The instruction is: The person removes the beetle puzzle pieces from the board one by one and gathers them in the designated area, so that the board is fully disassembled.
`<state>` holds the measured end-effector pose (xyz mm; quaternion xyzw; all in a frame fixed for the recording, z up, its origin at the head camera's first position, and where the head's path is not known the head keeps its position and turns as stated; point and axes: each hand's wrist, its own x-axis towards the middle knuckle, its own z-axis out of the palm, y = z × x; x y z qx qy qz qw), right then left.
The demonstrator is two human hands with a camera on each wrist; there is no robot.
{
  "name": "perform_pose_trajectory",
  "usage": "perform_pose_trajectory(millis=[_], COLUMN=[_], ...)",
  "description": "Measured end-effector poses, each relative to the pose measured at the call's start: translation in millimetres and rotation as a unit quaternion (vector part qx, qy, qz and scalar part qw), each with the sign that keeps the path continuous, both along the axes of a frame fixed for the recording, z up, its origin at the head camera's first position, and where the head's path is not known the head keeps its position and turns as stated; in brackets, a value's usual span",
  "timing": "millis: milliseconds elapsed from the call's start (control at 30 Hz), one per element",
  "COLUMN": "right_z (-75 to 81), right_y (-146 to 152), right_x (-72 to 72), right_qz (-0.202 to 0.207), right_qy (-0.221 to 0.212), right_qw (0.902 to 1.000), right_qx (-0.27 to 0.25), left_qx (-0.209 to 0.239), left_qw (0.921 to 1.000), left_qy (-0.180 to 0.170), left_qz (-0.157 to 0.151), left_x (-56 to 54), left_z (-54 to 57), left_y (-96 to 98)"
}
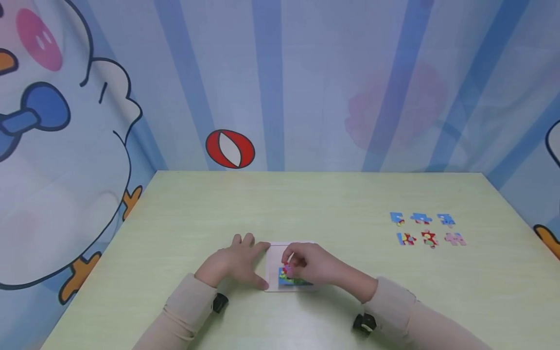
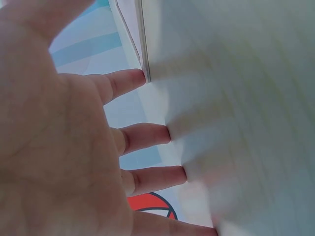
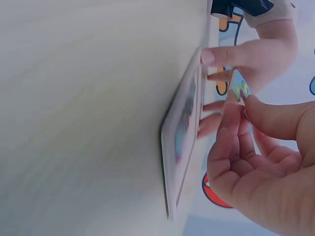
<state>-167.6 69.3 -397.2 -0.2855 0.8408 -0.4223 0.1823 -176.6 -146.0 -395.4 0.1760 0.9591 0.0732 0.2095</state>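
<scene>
My right hand [image 1: 317, 262] is over a shallow white puzzle tray [image 1: 272, 257]. Between its thumb and fingertips it pinches a small puzzle piece [image 3: 239, 84], blue with green and yellow, held up off the tray in the right wrist view. Colourful pieces [image 1: 284, 282] lie in the tray's near part, partly hidden under that hand. At the tray's left side is my left hand [image 1: 240, 260], fingers spread and fairly straight. Its thumb is at the near left corner and its index fingertip [image 2: 135, 76] meets the tray edge; the other fingertips rest on the table.
Several loose puzzle pieces [image 1: 429, 238] lie in two rows to the right on the pale table [image 1: 210, 204]. Behind the table hangs a blue striped cloth [image 1: 306, 97] with cartoon prints. Each wrist carries a small black camera [image 1: 364, 323].
</scene>
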Motion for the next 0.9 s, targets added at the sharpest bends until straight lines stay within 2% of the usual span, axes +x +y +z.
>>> perform_pose_trajectory(millis=[367,633,900], right_z=[13.2,21.1,22.5], right_y=[49.9,90.0,127.2], right_x=[3.7,6.0,8.3], right_qz=[-0.048,-0.07,-0.09], right_qy=[-0.003,0.018,0.031], right_qw=[0.9988,0.9973,0.9953], right_qx=[0.001,-0.005,0.022], left_qx=[0.01,0.014,0.015], left_qw=[1.0,0.9999,0.9999], left_qy=[0.001,-0.001,0.003], left_qz=[0.0,0.0,-0.001], left_x=[1.3,1.7,0.8], left_z=[-0.5,-1.0,-0.9], left_y=[-2.4,-2.6,-1.9])
